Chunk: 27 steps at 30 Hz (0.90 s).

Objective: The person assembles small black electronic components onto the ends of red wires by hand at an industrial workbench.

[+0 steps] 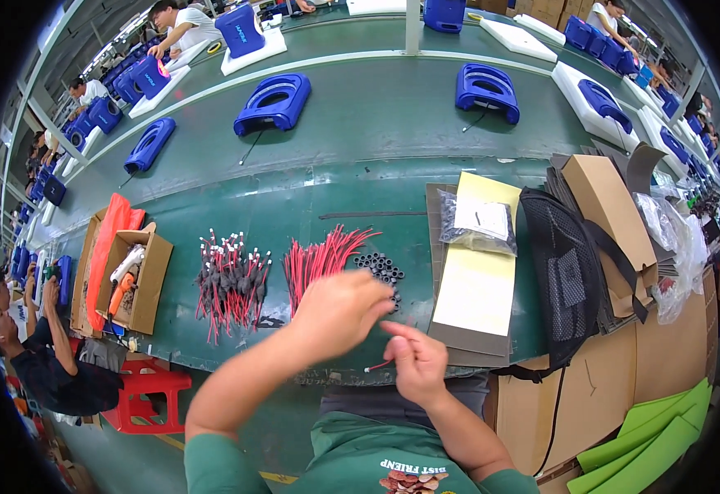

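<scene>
My right hand (418,362) is closed, its forefinger pointing toward my left hand. A short red wire (379,364) with a small white connector sticks out beside its curled fingers. My left hand (342,311) is just to the left, over the table, its fingers bent together; whatever they pinch is hidden. Behind it lies a heap of small black rings (383,267). A bundle of red wires (315,257) fans out past my left wrist. Farther left is a pile of red and black wires (232,284) with white connectors and dark sleeved middles.
A cardboard box (148,284) with an orange-handled tool stands at left. On the right lie a bag of black parts (477,226), yellow sheet (475,288) and black mesh backpack (562,272). Blue plastic housings (274,103) rest on the far bench. A co-worker (55,354) sits at far left.
</scene>
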### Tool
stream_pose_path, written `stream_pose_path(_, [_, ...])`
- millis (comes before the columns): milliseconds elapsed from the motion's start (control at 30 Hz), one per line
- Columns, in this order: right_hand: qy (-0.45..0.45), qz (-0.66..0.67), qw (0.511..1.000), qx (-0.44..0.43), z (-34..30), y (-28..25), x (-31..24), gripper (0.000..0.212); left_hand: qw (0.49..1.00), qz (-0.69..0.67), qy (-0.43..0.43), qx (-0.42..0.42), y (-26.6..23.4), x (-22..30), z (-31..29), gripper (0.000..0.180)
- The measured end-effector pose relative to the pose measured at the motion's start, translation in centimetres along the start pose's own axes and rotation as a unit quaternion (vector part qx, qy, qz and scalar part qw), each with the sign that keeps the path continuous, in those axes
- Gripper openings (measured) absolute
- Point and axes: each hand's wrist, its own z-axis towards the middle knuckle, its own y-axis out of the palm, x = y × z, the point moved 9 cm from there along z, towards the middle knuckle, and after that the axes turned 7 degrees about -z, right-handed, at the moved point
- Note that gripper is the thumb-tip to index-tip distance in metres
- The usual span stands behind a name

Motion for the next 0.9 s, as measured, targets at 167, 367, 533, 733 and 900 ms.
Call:
stream_pose_path(167, [0.037,-0.02,0.998,-0.041,0.4,0.6,0.2,0.021,0.979,0.138,0.016,-0.15,4.7,-2.1,5.1,0.023])
stream_pose_path(367, [0.037,0.046,0.998,-0.029,0.3,0.1,0.6,0.022,0.958,0.138,0.001,-0.25,8.6,-4.2,5.6,0.007])
stream_pose_path(533, [0.023,0.028,0.999,-0.02,0.4,-0.2,0.2,0.022,0.969,0.098,-0.042,-0.224,8.3,-4.9,6.0,0.01])
stream_pose_path(733, [-0.017,0.019,1.0,-0.012,0.3,-0.3,-0.5,0.023,0.941,0.121,-0.065,-0.308,8.9,-4.7,6.2,0.013])
stream_pose_path(900, [-0.022,0.014,1.0,-0.011,0.2,-0.4,-0.6,0.023,0.94,0.114,-0.061,-0.317,8.9,-4.9,6.1,0.012])
